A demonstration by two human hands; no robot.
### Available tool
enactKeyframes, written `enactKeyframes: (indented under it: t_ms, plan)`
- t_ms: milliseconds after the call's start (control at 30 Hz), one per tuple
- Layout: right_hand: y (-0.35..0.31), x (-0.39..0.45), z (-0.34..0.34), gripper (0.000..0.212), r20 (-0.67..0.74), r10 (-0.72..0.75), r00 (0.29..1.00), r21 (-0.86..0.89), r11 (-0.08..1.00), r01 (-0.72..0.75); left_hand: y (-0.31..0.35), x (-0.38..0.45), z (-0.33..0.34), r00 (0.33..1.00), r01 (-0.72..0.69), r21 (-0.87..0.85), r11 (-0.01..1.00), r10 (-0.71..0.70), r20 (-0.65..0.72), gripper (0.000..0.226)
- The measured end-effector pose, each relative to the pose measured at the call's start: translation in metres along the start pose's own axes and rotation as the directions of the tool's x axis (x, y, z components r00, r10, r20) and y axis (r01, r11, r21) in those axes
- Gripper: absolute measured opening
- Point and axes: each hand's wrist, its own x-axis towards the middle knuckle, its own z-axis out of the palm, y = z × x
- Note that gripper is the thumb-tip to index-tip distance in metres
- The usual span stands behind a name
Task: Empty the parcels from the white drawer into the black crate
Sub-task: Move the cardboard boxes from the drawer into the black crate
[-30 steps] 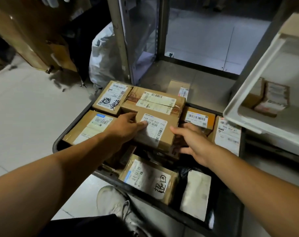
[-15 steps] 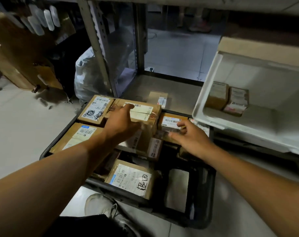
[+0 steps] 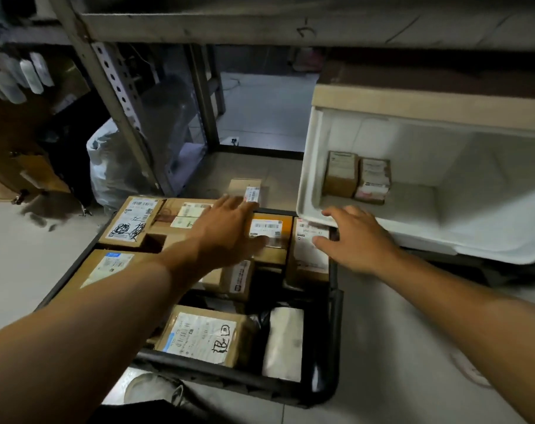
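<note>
While both hands are hanging over the black crate (image 3: 333, 347), the left hand (image 3: 226, 231) is lying flat-fingered on packed boxes and the right hand (image 3: 356, 237) is spreading empty beside the white drawer (image 3: 309, 191). Two parcels (image 3: 358, 177) are sitting just beyond the right grip — next, I judge, comes reaching in and pinching one.

Dim indoor scene, daylight on the pale tiled floor (image 3: 266, 111) behind the shelf frame, brightest on the white plastic drawer (image 3: 443, 191), soft motion blur, wide-angle bending at edges, dark corners.
</note>
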Motion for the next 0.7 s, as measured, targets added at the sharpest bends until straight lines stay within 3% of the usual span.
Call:
enactKeyframes:
  t_ms: [133,300,467,700]
  plan:
    - [0.040,0.007,-0.020,0.065,-0.044,0.079,0.996,-0.094,0.992,-0.083,0.057,0.026,0.011,0.981,-0.192,0.080,0.978,0.188,0.058,0.072]
    - [0.098,0.016,-0.034,0.068,-0.064,0.208,0.976,-0.135,0.967,-0.216,0.120,0.062,0.037,0.890,-0.447,0.186,0.875,0.412,0.196,0.068]
    - [0.148,0.048,-0.033,0.071,-0.076,0.288,0.955,-0.086,0.952,-0.294,0.155,0.124,0.061,0.922,-0.362,0.097,0.927,0.340,0.184,0.069]
    - [0.195,0.136,-0.017,0.069,-0.095,0.319,0.943,0.006,0.948,-0.320,0.163,0.240,0.099,0.953,-0.280,0.120,0.952,0.262,0.150,0.060]
